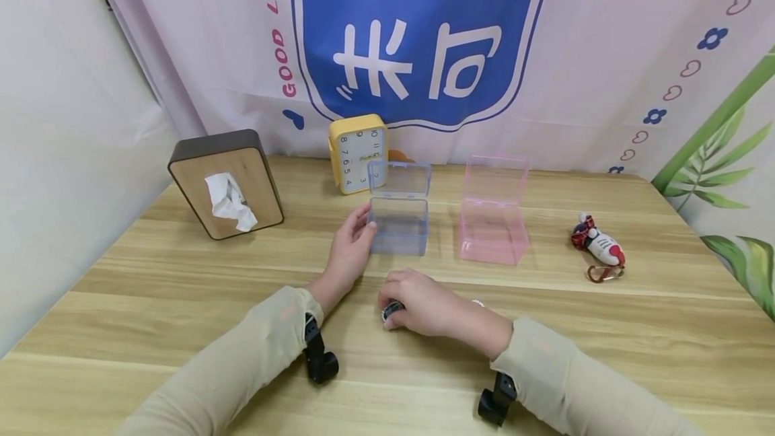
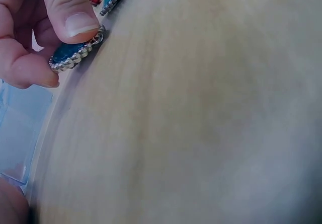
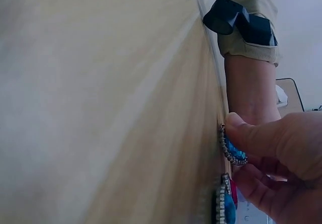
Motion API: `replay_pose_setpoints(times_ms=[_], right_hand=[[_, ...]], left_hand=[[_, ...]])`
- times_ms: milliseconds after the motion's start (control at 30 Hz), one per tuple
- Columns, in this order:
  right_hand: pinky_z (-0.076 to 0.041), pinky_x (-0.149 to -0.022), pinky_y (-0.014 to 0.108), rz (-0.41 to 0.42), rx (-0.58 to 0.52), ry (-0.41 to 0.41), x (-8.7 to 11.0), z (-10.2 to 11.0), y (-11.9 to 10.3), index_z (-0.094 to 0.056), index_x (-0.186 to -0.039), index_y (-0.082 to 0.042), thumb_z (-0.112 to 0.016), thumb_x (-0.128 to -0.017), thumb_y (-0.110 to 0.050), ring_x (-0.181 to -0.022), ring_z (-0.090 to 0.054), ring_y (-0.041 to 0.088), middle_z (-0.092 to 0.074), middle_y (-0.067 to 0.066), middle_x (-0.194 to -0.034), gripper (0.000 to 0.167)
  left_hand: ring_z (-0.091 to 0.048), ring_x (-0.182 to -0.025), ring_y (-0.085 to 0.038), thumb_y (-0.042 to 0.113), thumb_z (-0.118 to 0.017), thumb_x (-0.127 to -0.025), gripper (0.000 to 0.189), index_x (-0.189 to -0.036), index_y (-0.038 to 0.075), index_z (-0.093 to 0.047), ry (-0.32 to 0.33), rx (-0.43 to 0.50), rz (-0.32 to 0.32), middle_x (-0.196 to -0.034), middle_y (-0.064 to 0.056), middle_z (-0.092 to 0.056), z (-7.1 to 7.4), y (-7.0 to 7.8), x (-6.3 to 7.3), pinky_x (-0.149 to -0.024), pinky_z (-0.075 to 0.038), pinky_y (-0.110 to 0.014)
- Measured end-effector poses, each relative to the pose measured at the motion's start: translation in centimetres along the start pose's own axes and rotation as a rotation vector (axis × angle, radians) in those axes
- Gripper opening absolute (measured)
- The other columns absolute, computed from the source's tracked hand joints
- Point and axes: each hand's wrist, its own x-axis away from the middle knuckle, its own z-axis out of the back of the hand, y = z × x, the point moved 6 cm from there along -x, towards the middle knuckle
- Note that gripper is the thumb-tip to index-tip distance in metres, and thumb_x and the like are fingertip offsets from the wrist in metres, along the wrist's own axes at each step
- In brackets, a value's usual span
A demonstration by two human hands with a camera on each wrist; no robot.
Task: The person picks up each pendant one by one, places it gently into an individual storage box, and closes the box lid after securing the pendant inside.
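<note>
Centre of frame: the left hand (image 1: 348,251), fingers loosely parted, touches the blue box (image 1: 398,243), presumably steadying it. Just below, the right hand (image 1: 420,303) pinches a bead-edged blue pendant (image 1: 392,311) between thumb and fingers, the rim likely giving purchase.

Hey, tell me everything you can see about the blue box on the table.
The blue box is a small rectangular container of see-through, plastic-looking material. Its hinged lid is open, standing up at the far edge. The box sits upright on the wood-grain table, to the left of a pink box, and its lid overlaps part of a yellow clock in the head view. The left hand touches its left side. No contents are apparent.
</note>
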Motion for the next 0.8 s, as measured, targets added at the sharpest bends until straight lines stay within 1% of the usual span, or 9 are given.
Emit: replay_pose_setpoints(times_ms=[267,433,567,700,800], right_hand=[[-0.047,-0.071,0.018,0.027,-0.057,0.033,0.2,0.2,0.3,-0.067,-0.084,-0.011,-0.075,-0.076,-0.017,-0.078,-0.055,0.007,-0.06,-0.003,-0.086,0.013],[-0.048,-0.07,0.017,0.029,-0.135,0.07,0.4,0.5,0.6,-0.07,-0.087,-0.007,-0.073,-0.077,-0.01,-0.078,-0.056,0.008,-0.063,0.0,-0.086,0.01],[-0.049,-0.071,0.017,-0.004,-0.203,0.107,0.6,0.7,1.1,-0.072,-0.09,-0.006,-0.068,-0.081,-0.004,-0.08,-0.058,0.008,-0.066,0.001,-0.086,0.01],[-0.049,-0.073,0.018,-0.094,-0.281,0.124,0.7,0.9,1.9,-0.073,-0.094,-0.006,-0.064,-0.084,-0.002,-0.084,-0.059,0.008,-0.068,0.001,-0.09,0.014],[-0.049,-0.074,0.018,-0.15,-0.32,0.143,0.8,1.5,2.3,-0.072,-0.097,-0.005,-0.063,-0.085,-0.002,-0.086,-0.059,0.01,-0.069,0.002,-0.093,0.016]], left_hand=[[-0.046,-0.125,-0.029,0.015,-0.048,-0.096,0.042,-0.138,0.014,-0.043,0.009,-0.019,0.0,-0.138,-0.018,-0.045,0.1,0.1,0.1,-0.105,-0.038,-0.038],[-0.046,-0.124,-0.031,0.014,-0.048,-0.095,0.043,-0.138,0.012,-0.043,0.011,-0.022,-0.017,-0.137,-0.021,-0.045,0.1,0.2,0.1,-0.105,-0.038,-0.039],[-0.046,-0.124,-0.031,0.015,-0.048,-0.095,0.043,-0.138,0.013,-0.043,0.014,-0.025,-0.021,-0.137,-0.021,-0.045,0.1,0.1,0.1,-0.105,-0.039,-0.039],[-0.046,-0.125,-0.03,0.016,-0.049,-0.095,0.043,-0.138,0.014,-0.042,0.009,-0.039,-0.016,-0.138,-0.019,-0.044,0.1,0.1,0.2,-0.105,-0.039,-0.039],[-0.046,-0.125,-0.03,0.016,-0.049,-0.095,0.044,-0.139,0.015,-0.042,0.007,-0.047,-0.015,-0.139,-0.018,-0.044,0.1,0.1,0.3,-0.105,-0.039,-0.039]])
